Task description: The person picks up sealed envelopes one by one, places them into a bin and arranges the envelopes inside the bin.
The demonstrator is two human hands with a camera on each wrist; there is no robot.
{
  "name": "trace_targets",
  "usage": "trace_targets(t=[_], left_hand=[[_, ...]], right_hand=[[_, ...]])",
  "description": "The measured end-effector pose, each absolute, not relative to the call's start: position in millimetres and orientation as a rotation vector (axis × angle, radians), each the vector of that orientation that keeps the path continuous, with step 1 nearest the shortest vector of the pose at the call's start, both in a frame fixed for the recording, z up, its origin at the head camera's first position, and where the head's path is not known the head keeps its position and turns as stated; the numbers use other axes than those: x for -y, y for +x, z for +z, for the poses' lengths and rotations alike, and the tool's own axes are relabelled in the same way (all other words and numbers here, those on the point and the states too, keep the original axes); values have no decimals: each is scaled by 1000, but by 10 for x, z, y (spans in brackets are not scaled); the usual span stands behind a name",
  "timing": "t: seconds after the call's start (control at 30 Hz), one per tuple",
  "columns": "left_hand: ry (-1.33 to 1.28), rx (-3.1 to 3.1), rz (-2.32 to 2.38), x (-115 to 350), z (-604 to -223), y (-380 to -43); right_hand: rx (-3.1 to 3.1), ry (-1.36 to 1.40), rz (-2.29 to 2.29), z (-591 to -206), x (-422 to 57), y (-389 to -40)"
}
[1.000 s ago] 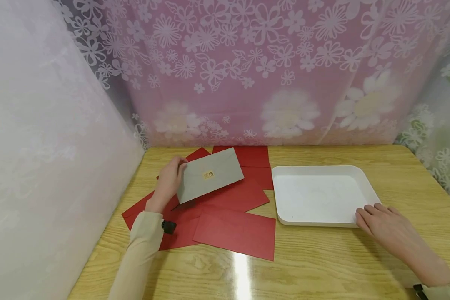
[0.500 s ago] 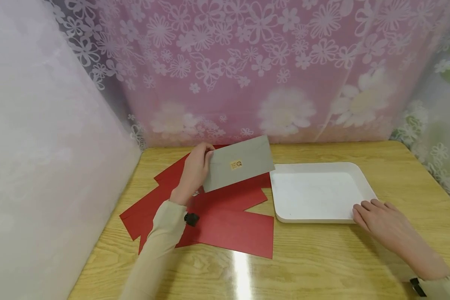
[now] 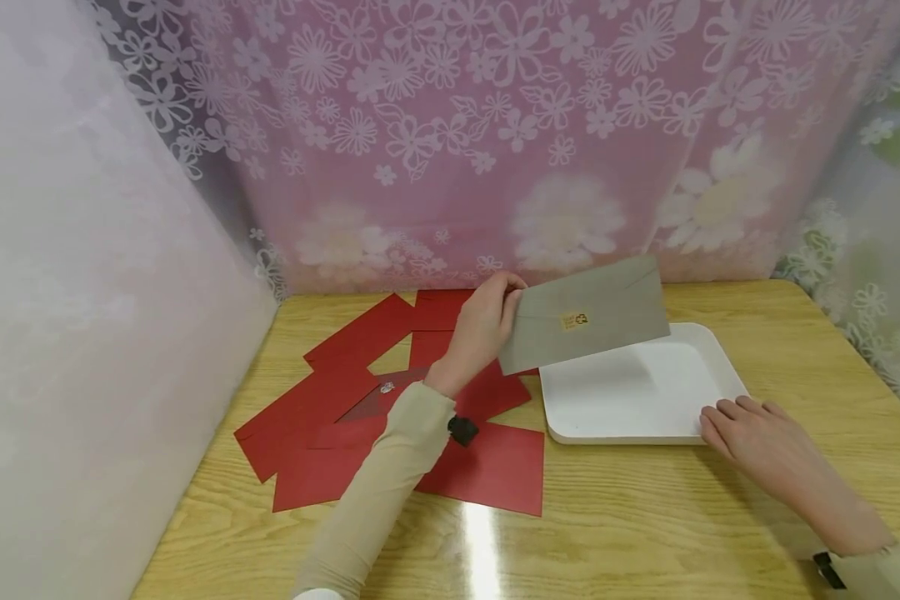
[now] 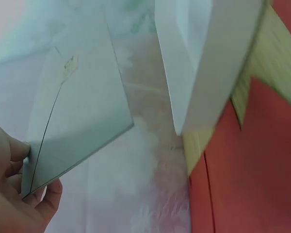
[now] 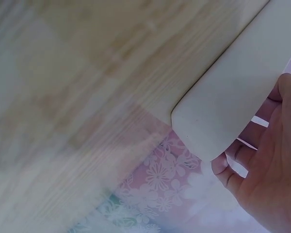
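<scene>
My left hand (image 3: 482, 325) pinches a grey envelope (image 3: 607, 312) by its left end and holds it tilted above the left and back part of a white tray (image 3: 630, 440). A small gold mark shows on the envelope. In the left wrist view, thumb and fingers of the left hand (image 4: 14, 194) grip the envelope's (image 4: 82, 111) near end, apart from the tray's wall (image 4: 208, 82). My right hand (image 3: 765, 446) holds the tray's front right corner. The right wrist view shows that hand's (image 5: 271, 160) fingers curled over the rim, along the outer wall (image 5: 228, 92).
Several red envelopes (image 3: 495, 471) lie overlapping on the wooden table (image 3: 607, 525) left of the tray, partly under my left arm. Among them is a darker one (image 3: 363, 404) with a silver mark. A floral curtain (image 3: 435, 150) hangs behind the table.
My left hand has carried the grey envelope rightward, from above the red envelopes to above the tray. The darker envelope has come into view. My right hand stays on the tray's corner.
</scene>
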State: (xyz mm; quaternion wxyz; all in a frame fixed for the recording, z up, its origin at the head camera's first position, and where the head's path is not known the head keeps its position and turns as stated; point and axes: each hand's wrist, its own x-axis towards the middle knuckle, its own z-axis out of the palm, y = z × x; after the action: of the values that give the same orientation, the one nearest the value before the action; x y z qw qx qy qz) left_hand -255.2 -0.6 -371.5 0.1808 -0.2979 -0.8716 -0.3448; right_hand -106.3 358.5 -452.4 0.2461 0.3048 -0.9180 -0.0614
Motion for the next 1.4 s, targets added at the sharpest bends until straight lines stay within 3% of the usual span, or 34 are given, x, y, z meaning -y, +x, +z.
trace_targets(t=[0.47,0.87,1.4], left_hand=[[-867,2651,-984,-635,-4097,-2429],[-1171,2934,-758,-676,-4263,-2380],[-1328,3023,-284,-640,-4297,-2296]], right_hand=[[2505,816,-153,-4534,-3599,-1065],[2557,834,-203,-4532,-3610,-1058],[2521,887,-270,-4516,-3593,-998]])
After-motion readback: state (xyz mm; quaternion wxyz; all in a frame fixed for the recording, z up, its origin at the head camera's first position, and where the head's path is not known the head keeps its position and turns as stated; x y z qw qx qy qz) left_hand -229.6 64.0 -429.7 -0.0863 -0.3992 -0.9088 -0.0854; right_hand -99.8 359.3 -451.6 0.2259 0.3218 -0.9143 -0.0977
